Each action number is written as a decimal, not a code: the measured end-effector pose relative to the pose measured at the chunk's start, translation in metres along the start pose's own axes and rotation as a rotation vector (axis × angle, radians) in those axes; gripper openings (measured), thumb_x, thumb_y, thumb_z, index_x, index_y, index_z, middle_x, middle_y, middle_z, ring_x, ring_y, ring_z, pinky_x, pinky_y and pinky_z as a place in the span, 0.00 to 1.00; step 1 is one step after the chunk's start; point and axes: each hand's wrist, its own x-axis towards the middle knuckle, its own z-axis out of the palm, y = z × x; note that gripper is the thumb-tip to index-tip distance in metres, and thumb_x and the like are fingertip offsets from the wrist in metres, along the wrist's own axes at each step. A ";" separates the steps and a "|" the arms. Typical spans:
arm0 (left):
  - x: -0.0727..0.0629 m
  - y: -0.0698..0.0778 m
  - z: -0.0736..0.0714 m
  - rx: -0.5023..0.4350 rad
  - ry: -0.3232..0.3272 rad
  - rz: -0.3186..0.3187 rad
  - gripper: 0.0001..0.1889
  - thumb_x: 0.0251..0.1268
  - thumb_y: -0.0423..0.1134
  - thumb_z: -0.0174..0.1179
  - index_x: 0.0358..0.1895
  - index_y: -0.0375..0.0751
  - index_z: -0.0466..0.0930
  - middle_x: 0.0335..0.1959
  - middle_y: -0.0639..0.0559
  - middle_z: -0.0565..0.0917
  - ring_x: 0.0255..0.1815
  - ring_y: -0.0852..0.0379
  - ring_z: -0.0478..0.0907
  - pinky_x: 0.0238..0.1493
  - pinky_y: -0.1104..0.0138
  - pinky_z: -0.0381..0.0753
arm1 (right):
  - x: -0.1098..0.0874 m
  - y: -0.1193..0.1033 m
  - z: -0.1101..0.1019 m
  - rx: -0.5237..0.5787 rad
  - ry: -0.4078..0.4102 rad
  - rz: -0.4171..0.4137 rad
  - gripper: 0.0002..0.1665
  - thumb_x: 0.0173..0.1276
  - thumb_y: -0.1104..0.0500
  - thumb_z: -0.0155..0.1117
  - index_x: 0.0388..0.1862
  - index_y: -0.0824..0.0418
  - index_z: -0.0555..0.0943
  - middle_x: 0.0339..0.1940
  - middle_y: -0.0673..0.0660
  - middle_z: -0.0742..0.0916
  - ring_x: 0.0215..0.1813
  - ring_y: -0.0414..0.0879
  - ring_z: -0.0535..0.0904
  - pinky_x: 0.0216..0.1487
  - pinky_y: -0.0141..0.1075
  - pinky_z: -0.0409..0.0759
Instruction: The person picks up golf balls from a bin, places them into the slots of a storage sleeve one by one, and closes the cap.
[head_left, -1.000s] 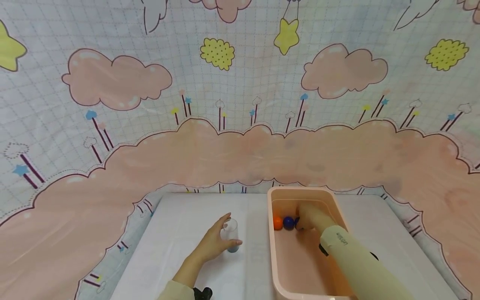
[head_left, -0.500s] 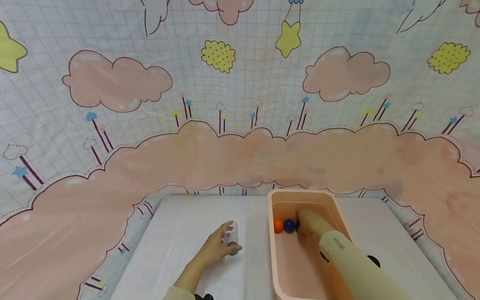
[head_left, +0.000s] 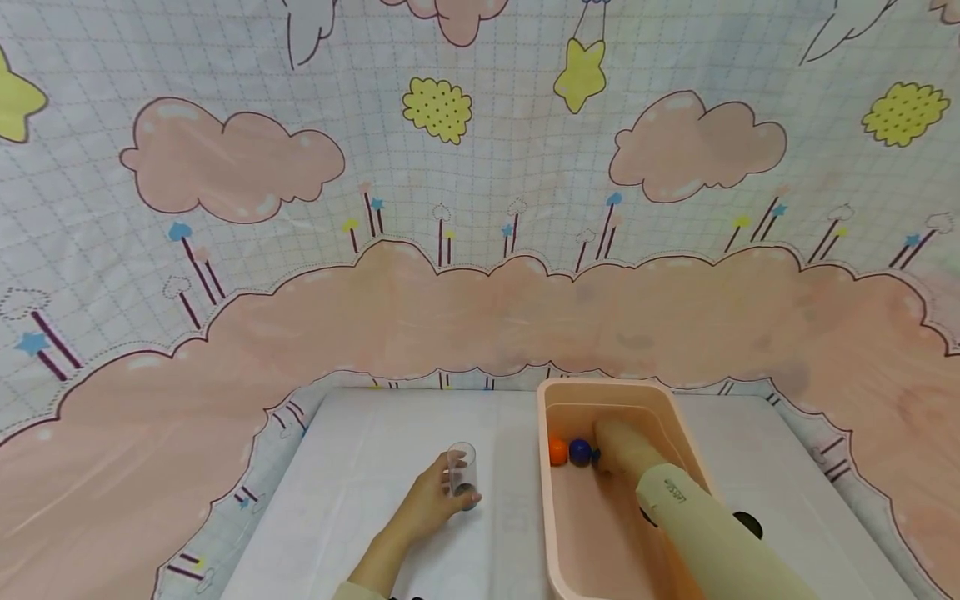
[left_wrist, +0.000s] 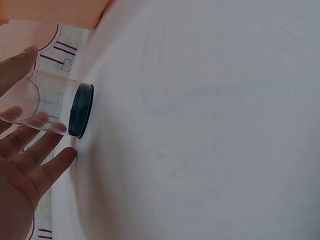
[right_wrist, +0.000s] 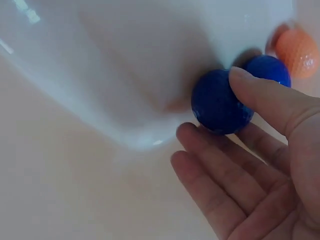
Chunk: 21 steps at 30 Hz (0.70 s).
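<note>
A clear cylindrical container [head_left: 462,467] with a dark base [left_wrist: 81,111] stands upright on the white table. My left hand [head_left: 427,500] holds it from the left side, thumb near the bottom and fingers around the far side. Inside the peach bin, my right hand [head_left: 621,450] reaches down by the far wall. There it pinches a dark blue golf ball [right_wrist: 217,102], its thumb on top and fingers beneath. A second blue golf ball [right_wrist: 270,70] sits right beside it, and an orange golf ball [right_wrist: 298,52] lies past that, near the bin's left wall.
The deep peach bin [head_left: 550,533] stands on the right part of the white table [head_left: 360,450], its raised rim around my right forearm. A patterned cloth [head_left: 480,317] hangs behind the table and down at both sides.
My left fingers have come down and wrapped closer around the container. The right hand has settled slightly lower in the bin, by the blue balls. The head view has shifted a little.
</note>
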 end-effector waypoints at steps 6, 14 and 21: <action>-0.005 0.000 -0.001 0.008 0.011 0.014 0.28 0.67 0.48 0.70 0.63 0.41 0.69 0.63 0.37 0.82 0.64 0.36 0.80 0.64 0.44 0.80 | -0.001 -0.005 0.003 -0.032 -0.056 -0.031 0.13 0.48 0.76 0.74 0.28 0.61 0.84 0.23 0.52 0.80 0.28 0.47 0.78 0.28 0.35 0.74; -0.006 0.001 -0.001 0.029 0.019 0.012 0.24 0.66 0.48 0.71 0.58 0.45 0.70 0.61 0.41 0.84 0.63 0.39 0.81 0.64 0.46 0.81 | -0.015 -0.004 -0.003 0.119 -0.124 0.036 0.13 0.54 0.77 0.68 0.28 0.62 0.78 0.23 0.50 0.74 0.29 0.46 0.72 0.26 0.37 0.68; -0.006 0.003 -0.004 0.038 0.031 0.015 0.24 0.66 0.48 0.72 0.58 0.44 0.72 0.60 0.43 0.84 0.64 0.39 0.81 0.63 0.47 0.81 | -0.008 -0.001 -0.015 0.069 -0.121 0.030 0.09 0.57 0.71 0.72 0.34 0.61 0.82 0.29 0.53 0.80 0.34 0.49 0.77 0.30 0.40 0.75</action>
